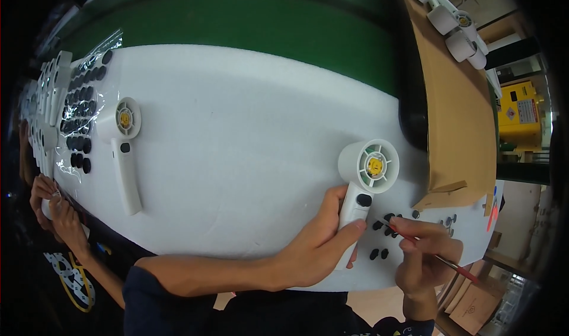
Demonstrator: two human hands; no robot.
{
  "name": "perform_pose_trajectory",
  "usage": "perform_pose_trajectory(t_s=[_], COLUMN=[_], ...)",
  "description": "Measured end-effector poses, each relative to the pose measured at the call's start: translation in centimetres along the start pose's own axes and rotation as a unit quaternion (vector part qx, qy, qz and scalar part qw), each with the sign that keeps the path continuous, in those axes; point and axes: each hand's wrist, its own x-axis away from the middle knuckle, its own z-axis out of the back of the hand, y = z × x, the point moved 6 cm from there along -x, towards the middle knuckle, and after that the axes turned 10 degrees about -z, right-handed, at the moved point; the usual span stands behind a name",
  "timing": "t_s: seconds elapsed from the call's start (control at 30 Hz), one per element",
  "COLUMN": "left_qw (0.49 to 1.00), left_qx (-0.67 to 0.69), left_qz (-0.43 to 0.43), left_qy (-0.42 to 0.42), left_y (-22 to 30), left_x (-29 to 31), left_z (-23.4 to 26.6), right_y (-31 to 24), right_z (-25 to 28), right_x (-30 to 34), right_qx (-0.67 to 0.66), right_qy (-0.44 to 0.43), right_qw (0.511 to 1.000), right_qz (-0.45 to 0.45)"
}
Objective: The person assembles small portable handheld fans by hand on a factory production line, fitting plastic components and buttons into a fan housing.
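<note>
Here, much of the handheld fan [363, 185] in the lower right of the frame is covered: the left hand [320, 241] wraps round its white handle, so only the round head with its yellow centre and the dark button below it show clearly. The tip of the thin red-handled tool [441, 258] is hard to make out against the small black caps [384, 234] scattered just beside the handle; whether it touches one cannot be told. The right hand [424, 256] pinches that tool between thumb and fingers, its wrist cut off by the lower edge. The left forearm comes in from the lower left, lying across the white foam sheet [237, 134], fingers curled shut on the handle and thumb along its side.

At the left of the frame a second white fan [124, 152] lies flat on the foam, untouched. Beyond it, rows of black caps in a clear bag [86, 111] and more white parts blur into the dark rim. At the far left, another person's hands [50, 208] are closed on something too small to identify. A cardboard sheet [456, 111] stands at the upper right.
</note>
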Motion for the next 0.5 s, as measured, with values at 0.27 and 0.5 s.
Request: perform_pose_trajectory(t_s=[0.27, 0.5], left_qw=[1.000, 0.999], left_qx=[0.014, 0.003], left_qz=[-0.012, -0.032], left_qy=[-0.002, -0.002], left_y=[-0.4, -0.8], left_x=[-0.1, -0.1], left_z=[0.0, 0.0], right_y=[0.5, -1.3], right_z=[-1.2, -2.3], right_x=[-0.5, -1.4], right_qx=[0.029, 0.174], right_qy=[-0.009, -0.070], right_qw=[1.000, 0.981], right_qz=[0.003, 0.054])
